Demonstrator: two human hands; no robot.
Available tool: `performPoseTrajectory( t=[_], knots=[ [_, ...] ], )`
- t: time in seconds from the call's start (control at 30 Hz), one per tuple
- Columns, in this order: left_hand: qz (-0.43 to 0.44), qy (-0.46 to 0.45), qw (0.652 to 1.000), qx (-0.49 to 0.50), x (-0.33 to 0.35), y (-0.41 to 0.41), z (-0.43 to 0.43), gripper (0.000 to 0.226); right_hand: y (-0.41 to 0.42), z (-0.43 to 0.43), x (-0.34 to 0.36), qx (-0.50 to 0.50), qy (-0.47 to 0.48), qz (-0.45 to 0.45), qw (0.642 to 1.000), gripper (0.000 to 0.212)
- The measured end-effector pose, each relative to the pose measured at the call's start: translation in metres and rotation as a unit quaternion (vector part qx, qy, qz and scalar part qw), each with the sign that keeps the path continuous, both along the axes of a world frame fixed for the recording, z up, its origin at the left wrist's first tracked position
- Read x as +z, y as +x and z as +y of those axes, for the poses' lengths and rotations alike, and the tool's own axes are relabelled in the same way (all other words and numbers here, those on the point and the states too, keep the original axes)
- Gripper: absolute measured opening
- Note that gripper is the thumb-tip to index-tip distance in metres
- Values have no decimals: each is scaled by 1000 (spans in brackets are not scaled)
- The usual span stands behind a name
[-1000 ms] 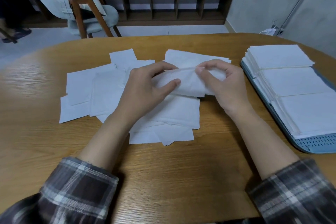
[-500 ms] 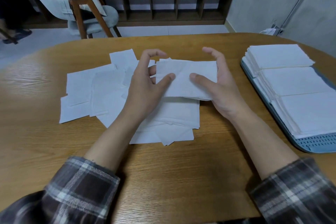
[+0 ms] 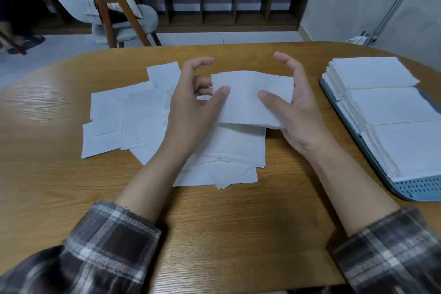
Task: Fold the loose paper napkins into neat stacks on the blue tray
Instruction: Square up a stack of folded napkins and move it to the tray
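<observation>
Plaid sleeves point(image 3: 100, 246) are framing the near edge of the wooden table point(image 3: 214, 234). Past them, the loose napkins point(image 3: 133, 117) are lying in an overlapping spread at centre-left. Both hands are holding one folded napkin point(image 3: 250, 98) just above that pile. The left hand point(image 3: 191, 112) is pinching its left edge, thumb on top and fingers beneath, index finger lifted clear. The right hand point(image 3: 296, 117) is doing the same at the right edge — thumb pressing on top, palm cupped under the near-right corner, fingers spread above the far side. So the napkin is spanning between the two grips, sagging slightly. Judging it as very light, limp and easy to tear or crease — best taken by opposite edges or corners, light pressure. To the right, well apart, the blue tray point(image 3: 415, 191) is carrying three neat stacks point(image 3: 393, 107).
</observation>
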State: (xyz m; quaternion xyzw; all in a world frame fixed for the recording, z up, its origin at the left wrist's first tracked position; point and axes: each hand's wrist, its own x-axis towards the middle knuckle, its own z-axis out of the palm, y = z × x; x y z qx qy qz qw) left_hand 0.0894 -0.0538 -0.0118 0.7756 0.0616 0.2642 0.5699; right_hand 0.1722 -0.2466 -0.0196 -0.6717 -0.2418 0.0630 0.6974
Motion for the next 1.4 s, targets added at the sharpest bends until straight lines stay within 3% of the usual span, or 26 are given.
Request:
performPoseTrajectory(
  t=[0.1, 0.2, 0.27, 0.37, 0.43, 0.53, 0.6, 0.7, 0.8, 1.0, 1.23, 1.4],
  knots=[
    [18, -51, 998, -10, 6, -1, 0, 49, -1, -5, 8, 64, 130, 135, 980, 74],
    [42, -93, 992, -72, 10, -6, 0, 39, 2, -3, 1, 13, -1, 42, 999, 72],
    [15, -22, 999, -43, 8, -5, 1, 35, 2, -1, -2, 3, -56, 5, 998, 67],
    [-1, 37, 999, 3, 3, -1, 5, 29, -1, -3, 4, 80, 36, 73, 993, 50],
    [8, 34, 999, -1, 2, 0, 6, 29, -2, -5, 5, 104, 32, 78, 991, 35],
    [15, 41, 999, -32, 1, -1, 4, 34, 0, -4, -2, 33, -58, 19, 998, 28],
    [25, 92, 994, -58, 0, -1, 4, 43, 3, -4, -4, -43, -86, -6, 995, 29],
    [49, 264, 957, -112, -5, -1, 6, 44, 6, -6, -5, -105, -93, -16, 990, 31],
    [103, 277, 939, -175, -5, -5, 4, 31, 8, -5, -8, -123, -95, -11, 988, 33],
    [195, 349, 888, -229, -2, -9, 2, 47, 10, -6, -9, -163, -93, 2, 982, 33],
    [139, 352, 899, -221, -5, -7, -2, 16, 6, -4, -7, -134, -116, -5, 984, 33],
    [99, 304, 927, -198, -5, -6, 3, 3, 7, -5, -6, -129, -112, -20, 985, 33]
  ],
)
